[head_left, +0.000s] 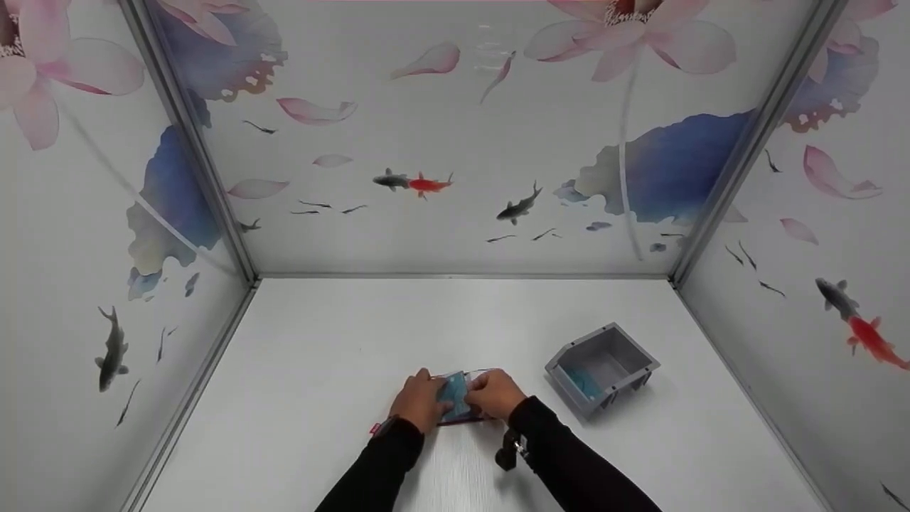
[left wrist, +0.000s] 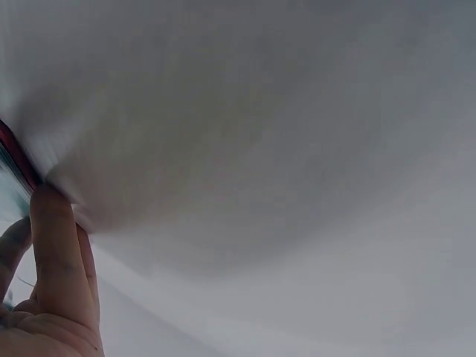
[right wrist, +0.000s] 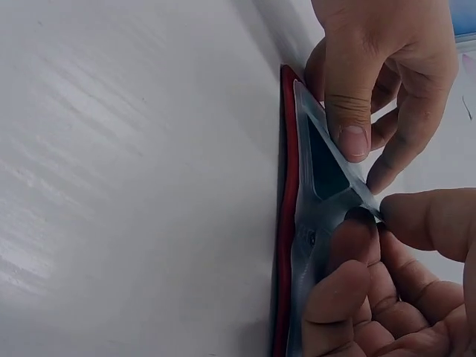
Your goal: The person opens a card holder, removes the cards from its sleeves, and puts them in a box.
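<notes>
One red-edged pouch (head_left: 456, 395) is clasped by the left grip (head_left: 419, 400), its clear plastic (right wrist: 338, 201) pinched by the right grip (head_left: 496, 395), presumably so its mouth is held open.

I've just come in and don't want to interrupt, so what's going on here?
A person in black sleeves has both hands on a flat, red-edged item at the white table. The left hand holds its left side, while the right hand pinches its clear plastic layer, which stands raised with a gap beneath. To the right sits a gray bin with something blue inside, too small to identify.
</notes>
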{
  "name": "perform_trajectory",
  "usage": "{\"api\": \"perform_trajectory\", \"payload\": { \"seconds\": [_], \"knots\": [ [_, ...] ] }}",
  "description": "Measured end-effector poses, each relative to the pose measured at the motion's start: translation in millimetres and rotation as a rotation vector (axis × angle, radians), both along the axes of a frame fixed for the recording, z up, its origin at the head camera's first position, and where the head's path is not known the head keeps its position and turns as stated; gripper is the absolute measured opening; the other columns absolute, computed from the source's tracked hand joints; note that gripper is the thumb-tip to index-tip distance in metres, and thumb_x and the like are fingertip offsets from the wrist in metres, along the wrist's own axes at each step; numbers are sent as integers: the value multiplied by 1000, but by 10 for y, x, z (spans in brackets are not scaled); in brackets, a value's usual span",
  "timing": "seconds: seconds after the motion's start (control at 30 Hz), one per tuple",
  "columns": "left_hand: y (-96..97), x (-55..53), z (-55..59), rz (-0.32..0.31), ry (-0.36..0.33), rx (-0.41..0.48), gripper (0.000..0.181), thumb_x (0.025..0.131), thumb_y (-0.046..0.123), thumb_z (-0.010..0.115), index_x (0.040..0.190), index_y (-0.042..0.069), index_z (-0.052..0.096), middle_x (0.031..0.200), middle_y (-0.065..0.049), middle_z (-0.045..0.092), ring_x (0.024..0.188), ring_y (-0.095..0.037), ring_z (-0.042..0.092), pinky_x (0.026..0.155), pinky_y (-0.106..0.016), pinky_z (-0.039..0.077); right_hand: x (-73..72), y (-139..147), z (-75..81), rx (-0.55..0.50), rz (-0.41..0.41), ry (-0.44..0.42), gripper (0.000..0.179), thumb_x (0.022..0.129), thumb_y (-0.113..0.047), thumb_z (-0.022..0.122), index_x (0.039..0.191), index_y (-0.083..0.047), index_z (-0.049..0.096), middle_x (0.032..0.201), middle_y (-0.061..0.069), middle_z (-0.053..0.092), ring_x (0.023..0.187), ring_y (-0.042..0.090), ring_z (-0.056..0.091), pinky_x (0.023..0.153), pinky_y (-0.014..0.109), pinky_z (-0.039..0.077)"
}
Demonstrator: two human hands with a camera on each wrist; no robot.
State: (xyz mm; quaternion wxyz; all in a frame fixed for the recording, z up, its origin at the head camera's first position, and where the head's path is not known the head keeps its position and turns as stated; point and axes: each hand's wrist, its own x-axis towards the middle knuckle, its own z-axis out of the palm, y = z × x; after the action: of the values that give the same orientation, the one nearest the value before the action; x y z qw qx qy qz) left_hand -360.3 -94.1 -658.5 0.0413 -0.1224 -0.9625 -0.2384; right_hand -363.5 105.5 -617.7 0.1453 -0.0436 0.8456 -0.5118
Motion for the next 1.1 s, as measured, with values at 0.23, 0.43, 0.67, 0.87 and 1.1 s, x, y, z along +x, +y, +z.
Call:
{"api": "perform_trajectory", "payload": {
  "seconds": [0.23, 0.43, 0.67, 0.87, 1.1],
  "knots": [
    [-26, 31, 75, -31, -51, -6, 55, 100, 29, 90, 149, 9, 75, 110, -9, 60, 100, -24, 58, 87, -44, 56, -31, -7, -40, 30, -3, 5, 6, 95, -1, 75, 93, -1, 81, 82, 1, 74, 66, 11, 64, 59, 23, 52],
    [-51, 85, 163, -56, -54, 12, 56, 99, 27, 91, 149, 7, 75, 114, -11, 63, 104, -27, 61, 89, -45, 58, -4, -19, -20, 9, 19, 34, 12, 95, 2, 72, 85, 3, 79, 72, 1, 68, 62, 12, 60, 57, 25, 49],
    [-33, 86, 160, -46, -54, -11, 55, 100, 27, 90, 150, 9, 75, 117, -13, 63, 105, -27, 61, 90, -46, 58, -24, 0, -38, 31, 10, 42, 14, 92, 0, 73, 79, 1, 78, 66, -1, 68, 56, 11, 57, 53, 23, 46],
    [-11, 46, 70, -23, -50, -9, 56, 98, 27, 92, 149, 12, 76, 117, -12, 63, 104, -25, 60, 89, -45, 58, -97, 13, -126, 23, -37, 8, 15, 90, -3, 75, 77, -10, 76, 68, -4, 68, 57, 10, 60, 56, 25, 51],
    [-22, 33, 49, -17, -72, 10, 58, 98, 28, 92, 150, 11, 75, 120, -13, 64, 107, -27, 62, 92, -48, 59, -151, 37, -228, -16, -53, -19, 12, 91, -7, 81, 101, -1, 85, 83, 0, 79, 64, 10, 68, 60, 26, 59]
  ]
}}
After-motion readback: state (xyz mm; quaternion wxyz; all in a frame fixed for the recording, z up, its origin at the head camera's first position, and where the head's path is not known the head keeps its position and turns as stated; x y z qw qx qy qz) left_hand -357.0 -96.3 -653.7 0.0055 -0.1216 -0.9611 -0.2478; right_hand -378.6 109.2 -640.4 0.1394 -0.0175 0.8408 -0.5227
